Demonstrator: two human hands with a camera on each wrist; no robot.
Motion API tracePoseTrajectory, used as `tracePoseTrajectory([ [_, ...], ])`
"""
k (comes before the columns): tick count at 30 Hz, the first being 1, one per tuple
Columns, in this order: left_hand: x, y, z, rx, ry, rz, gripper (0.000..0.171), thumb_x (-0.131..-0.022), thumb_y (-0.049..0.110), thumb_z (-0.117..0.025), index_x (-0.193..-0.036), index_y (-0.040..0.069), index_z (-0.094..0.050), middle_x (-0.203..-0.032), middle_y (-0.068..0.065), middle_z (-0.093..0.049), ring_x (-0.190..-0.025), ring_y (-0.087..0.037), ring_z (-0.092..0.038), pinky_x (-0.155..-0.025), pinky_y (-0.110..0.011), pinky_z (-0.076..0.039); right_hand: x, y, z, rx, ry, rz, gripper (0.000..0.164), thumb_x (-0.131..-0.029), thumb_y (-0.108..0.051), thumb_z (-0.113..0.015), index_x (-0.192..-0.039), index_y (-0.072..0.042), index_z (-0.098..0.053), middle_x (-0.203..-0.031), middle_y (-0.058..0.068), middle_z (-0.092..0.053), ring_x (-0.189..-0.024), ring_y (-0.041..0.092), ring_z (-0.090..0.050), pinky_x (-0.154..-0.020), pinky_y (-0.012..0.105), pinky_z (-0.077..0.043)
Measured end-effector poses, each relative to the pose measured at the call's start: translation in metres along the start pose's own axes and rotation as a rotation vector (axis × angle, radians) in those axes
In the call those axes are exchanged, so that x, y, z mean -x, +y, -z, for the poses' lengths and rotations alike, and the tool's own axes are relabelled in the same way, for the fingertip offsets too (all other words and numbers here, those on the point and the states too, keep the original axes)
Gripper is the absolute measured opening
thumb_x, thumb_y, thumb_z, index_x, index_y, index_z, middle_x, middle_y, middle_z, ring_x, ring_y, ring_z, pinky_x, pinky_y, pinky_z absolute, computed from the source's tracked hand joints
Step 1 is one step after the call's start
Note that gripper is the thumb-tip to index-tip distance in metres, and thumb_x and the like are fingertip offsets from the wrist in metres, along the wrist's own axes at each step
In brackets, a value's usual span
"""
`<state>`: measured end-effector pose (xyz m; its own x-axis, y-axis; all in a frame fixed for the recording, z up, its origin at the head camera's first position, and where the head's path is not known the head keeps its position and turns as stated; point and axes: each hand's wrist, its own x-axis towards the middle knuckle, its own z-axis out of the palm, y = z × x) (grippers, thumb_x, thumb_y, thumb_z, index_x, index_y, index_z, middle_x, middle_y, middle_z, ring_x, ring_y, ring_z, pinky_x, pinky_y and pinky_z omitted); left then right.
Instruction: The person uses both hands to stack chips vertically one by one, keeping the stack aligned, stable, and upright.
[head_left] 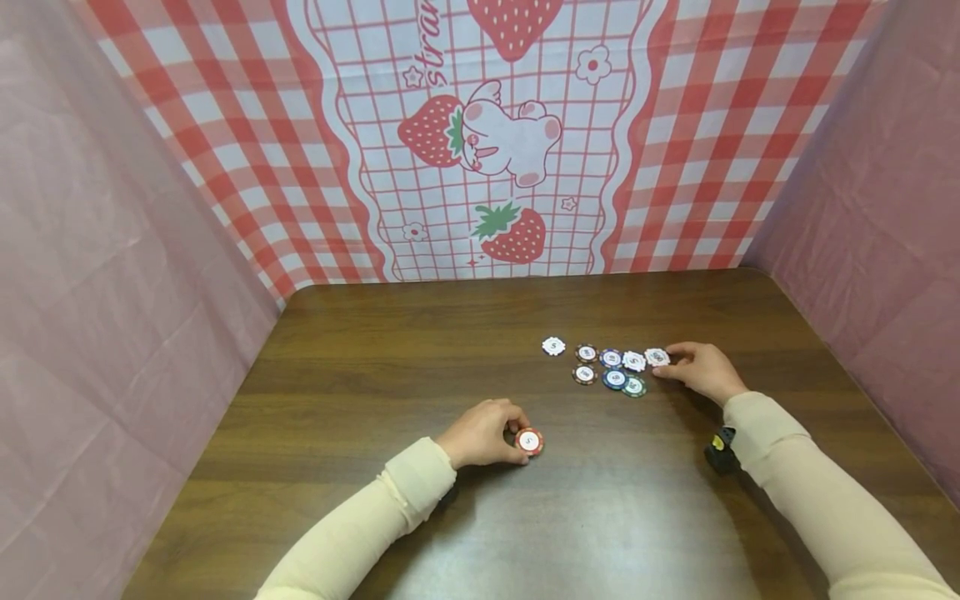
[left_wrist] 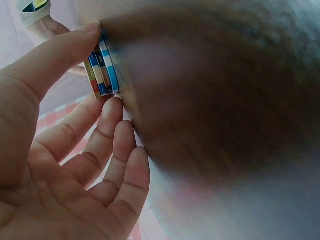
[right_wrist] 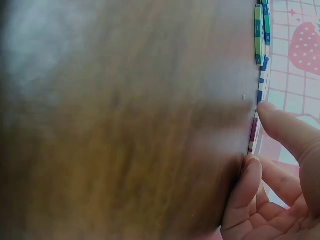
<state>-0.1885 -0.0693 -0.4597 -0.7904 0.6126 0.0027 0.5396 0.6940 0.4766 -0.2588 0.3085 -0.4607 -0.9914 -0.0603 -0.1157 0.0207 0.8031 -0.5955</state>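
Observation:
Low over the table, my left hand pinches a short stack of poker chips between thumb and fingers. The top one is a red chip with a white face; the edges below it show blue, dark and light blue bands. To the right, thumb and fingertips of my right hand grip a white poker chip by its edges, flat on the table. Its edge looks dark red and white in the right wrist view. Left of it lies another white chip, which overlaps a green chip or nearly touches it.
Nearby lie a blue-violet chip, a dark blue chip, two brown chips and a separate white chip. A strawberry-print cloth hangs behind the wooden table; pink cloths flank it.

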Motion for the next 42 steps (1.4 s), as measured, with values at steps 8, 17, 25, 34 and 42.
tracePoseTrajectory([
  [8, -0.0006, 0.0008, 0.0006, 0.004, -0.002, 0.006, 0.034, -0.067, 0.027, -0.087, -0.095, 0.016, -0.071, -0.083, 0.006, -0.06, -0.078, -0.005, -0.052, -0.072, -0.019, -0.042, -0.0017, -0.0017, 0.0003, 0.029, 0.005, -0.005, 0.064, -0.086, -0.036, -0.073, -0.13, 0.006, -0.055, -0.09, 0.015, -0.061, -0.078, 0.022, -0.052, -0.066, 0.03, -0.039],
  [17, -0.0005, 0.0004, 0.0003, 0.008, 0.0, 0.007, 0.033, -0.067, 0.027, -0.087, -0.094, 0.016, -0.071, -0.083, 0.006, -0.061, -0.077, -0.005, -0.052, -0.072, -0.019, -0.043, -0.0037, -0.0055, 0.0017, 0.057, 0.006, 0.01, 0.059, -0.087, -0.036, -0.071, -0.129, 0.003, -0.058, -0.096, 0.018, -0.064, -0.08, 0.023, -0.053, -0.065, 0.028, -0.041],
  [25, -0.0001, 0.0009, 0.0008, 0.018, 0.0, 0.004, 0.033, -0.067, 0.026, -0.087, -0.093, 0.016, -0.071, -0.082, 0.006, -0.061, -0.077, -0.006, -0.053, -0.072, -0.019, -0.043, -0.0034, -0.0048, 0.0013, 0.05, 0.012, 0.015, 0.057, -0.086, -0.036, -0.072, -0.126, 0.003, -0.059, -0.1, 0.02, -0.064, -0.082, 0.025, -0.053, -0.067, 0.029, -0.04],
  [34, -0.0012, -0.0004, -0.0005, 0.018, -0.001, 0.005, 0.033, -0.066, 0.027, -0.087, -0.093, 0.017, -0.071, -0.082, 0.006, -0.061, -0.078, -0.006, -0.053, -0.072, -0.019, -0.042, -0.0038, -0.0008, 0.0007, 0.033, 0.012, 0.017, 0.054, -0.087, -0.033, -0.072, -0.124, 0.004, -0.06, -0.093, 0.017, -0.065, -0.078, 0.022, -0.053, -0.065, 0.029, -0.04],
  [42, -0.0007, -0.0007, -0.0011, 0.009, 0.004, -0.005, 0.032, -0.067, 0.027, -0.087, -0.093, 0.017, -0.071, -0.083, 0.006, -0.061, -0.078, -0.006, -0.053, -0.072, -0.018, -0.042, -0.0011, -0.003, 0.0005, 0.037, 0.031, 0.02, 0.051, -0.088, -0.031, -0.071, -0.122, 0.005, -0.061, -0.092, 0.017, -0.064, -0.078, 0.023, -0.053, -0.065, 0.03, -0.04],
])
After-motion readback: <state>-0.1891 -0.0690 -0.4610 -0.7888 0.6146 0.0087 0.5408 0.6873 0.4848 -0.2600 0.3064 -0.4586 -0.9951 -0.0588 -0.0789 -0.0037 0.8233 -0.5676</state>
